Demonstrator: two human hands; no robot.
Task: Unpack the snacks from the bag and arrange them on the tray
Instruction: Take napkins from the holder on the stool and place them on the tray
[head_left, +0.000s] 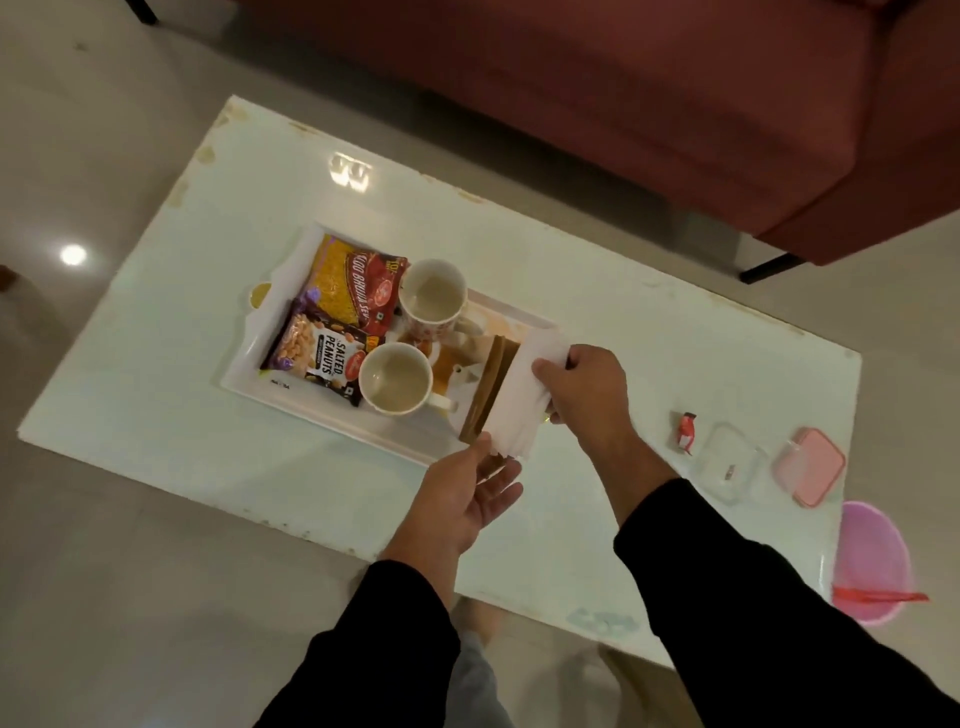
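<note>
Pinching white napkin (524, 395) w/ both hands, left (462, 499) + right (587, 389), over tray (244, 358) rt edge.

Both hands, left hand (462, 499) and right hand (587, 389), hold white tissue (524, 395) over the tray (244, 358).

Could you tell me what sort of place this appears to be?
Most likely a home living room: a low white coffee table stands before a red sofa on a tiled floor, with a tray holding snacks and mugs.
</note>
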